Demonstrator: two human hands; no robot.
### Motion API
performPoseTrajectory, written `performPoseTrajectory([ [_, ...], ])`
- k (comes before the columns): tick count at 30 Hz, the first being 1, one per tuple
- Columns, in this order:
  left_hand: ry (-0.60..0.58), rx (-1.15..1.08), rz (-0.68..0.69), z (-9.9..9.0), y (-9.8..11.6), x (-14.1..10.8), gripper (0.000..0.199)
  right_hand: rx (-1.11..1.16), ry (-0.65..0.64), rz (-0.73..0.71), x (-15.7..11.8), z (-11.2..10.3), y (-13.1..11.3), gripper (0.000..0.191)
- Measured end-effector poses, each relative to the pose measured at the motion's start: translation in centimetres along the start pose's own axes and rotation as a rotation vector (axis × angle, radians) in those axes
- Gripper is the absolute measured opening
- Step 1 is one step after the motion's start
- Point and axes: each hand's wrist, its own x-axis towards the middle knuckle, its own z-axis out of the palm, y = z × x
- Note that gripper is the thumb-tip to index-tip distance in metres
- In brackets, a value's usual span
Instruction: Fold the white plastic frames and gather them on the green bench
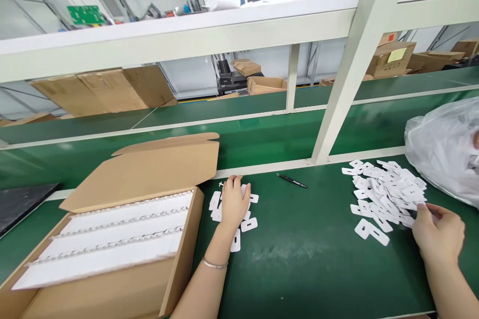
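Observation:
My left hand lies palm down over a small group of flat white slotted pieces, its fingers stretched out and partly covering them. At the right edge of a larger heap of the same white pieces, my right hand is closed, thumb and fingers curled together. What sits between those fingers is mostly hidden. Each white piece is a small rounded plate with a rectangular slot. Left of my left hand stands an open cardboard box holding rows of white sheets with notched edges between them.
A black pen-like tool lies on the green table between the two groups. A clear plastic bag rests at the right, with part of another person's hand at the frame edge. A cream metal post rises behind the table; a dark panel lies far left.

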Motion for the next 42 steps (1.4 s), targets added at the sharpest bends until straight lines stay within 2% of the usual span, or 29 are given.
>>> performPoseTrajectory([
  [3, -0.006, 0.033, 0.006, -0.2, 0.6, 0.0, 0.034, 0.005, 0.006, 0.003, 0.4, 0.3, 0.5, 0.056],
  [5, 0.004, 0.136, -0.057, -0.5, 0.8, 0.0, 0.033, 0.006, 0.018, -0.002, 0.6, 0.5, 0.8, 0.056],
  [7, -0.001, 0.242, -0.154, -0.8, 0.7, 0.1, 0.038, 0.009, 0.027, -0.004, 0.8, 0.6, 0.9, 0.056],
  [10, -0.069, 0.311, -0.269, -1.2, 0.4, 0.1, 0.049, 0.016, 0.047, -0.002, 0.8, 0.7, 0.9, 0.056],
  [12, -0.111, 0.328, -0.3, -1.2, 0.1, 0.1, 0.053, 0.025, 0.066, -0.016, 0.6, 0.7, 0.8, 0.057],
  [16, -0.122, 0.332, -0.323, -0.8, -0.4, -0.1, 0.063, 0.047, 0.07, -0.053, 0.3, 0.5, 0.6, 0.057],
  [19, -0.091, 0.202, -0.298, -0.3, -0.8, -0.2, 0.063, 0.057, 0.074, -0.063, 0.1, 0.3, 0.6, 0.056],
  [22, -0.026, 0.031, -0.263, 0.0, -1.2, 0.1, 0.055, 0.071, 0.071, -0.058, -0.1, 0.2, 0.5, 0.056],
  [26, 0.029, -0.085, -0.207, -0.7, -1.1, 0.8, 0.05, 0.109, 0.068, -0.042, -0.4, 0.3, 0.4, 0.06],
  [29, 0.054, -0.186, -0.126, -1.7, 0.1, 0.6, 0.046, 0.138, 0.085, -0.039, -0.7, 0.4, 0.5, 0.062],
  [33, 0.005, -0.377, -0.063, -2.0, 2.5, 0.8, 0.033, 0.151, 0.091, -0.053, -0.8, 1.0, 0.9, 0.063],
  [36, -0.061, -0.432, -0.083, -0.5, 3.8, 4.4, 0.028, 0.148, 0.075, -0.083, -0.7, 1.7, 1.2, 0.057],
  [40, -0.132, -0.32, -0.142, 3.0, 4.2, 13.0, 0.035, 0.16, 0.088, -0.145, -1.1, 2.6, 1.7, 0.053],
  [42, -0.166, -0.255, -0.175, 4.4, 4.2, 16.5, 0.034, 0.158, 0.128, -0.19, -1.6, 3.0, 1.8, 0.052],
])
